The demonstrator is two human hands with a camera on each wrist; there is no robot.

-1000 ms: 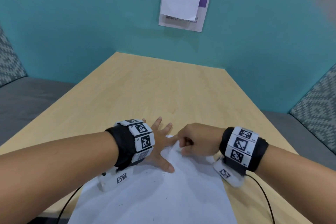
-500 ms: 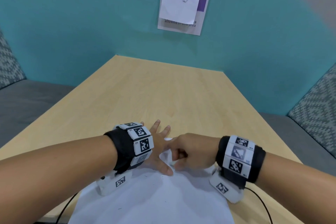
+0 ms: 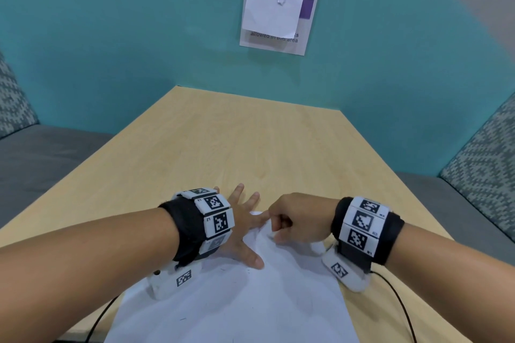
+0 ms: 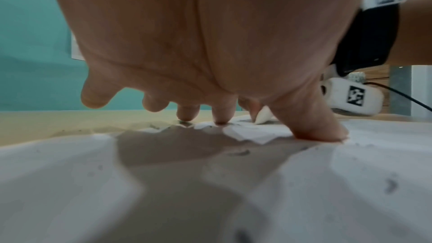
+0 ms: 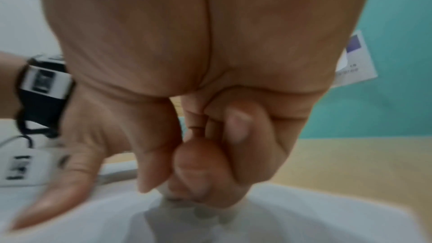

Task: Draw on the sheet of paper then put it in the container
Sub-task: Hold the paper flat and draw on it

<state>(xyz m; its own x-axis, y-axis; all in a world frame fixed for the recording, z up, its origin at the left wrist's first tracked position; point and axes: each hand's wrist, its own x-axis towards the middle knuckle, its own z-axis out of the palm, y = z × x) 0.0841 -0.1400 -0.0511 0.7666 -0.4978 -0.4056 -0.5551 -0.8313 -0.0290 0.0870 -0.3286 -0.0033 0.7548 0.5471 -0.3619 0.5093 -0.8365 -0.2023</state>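
Note:
A white sheet of paper lies on the near end of the wooden table, with a few small dark marks on it. My left hand presses flat on the sheet's far part, fingers spread; its thumb pushes down on the paper. My right hand is curled just to the right and pinches the sheet's far edge, which is lifted and creased there. The right wrist view is blurred but shows the thumb and fingers of the right hand closed on white paper. No pen or container is in view.
The table runs away to a teal wall with a paper-covered sign. Grey benches with patterned cushions flank it on the left and right. Black cables trail from the wrist cameras over the table's near edge.
The right hand has pulled the pinched far edge slightly toward me, and the paper has bunched up more beside the left hand. The left hand has stayed pressed on the sheet.

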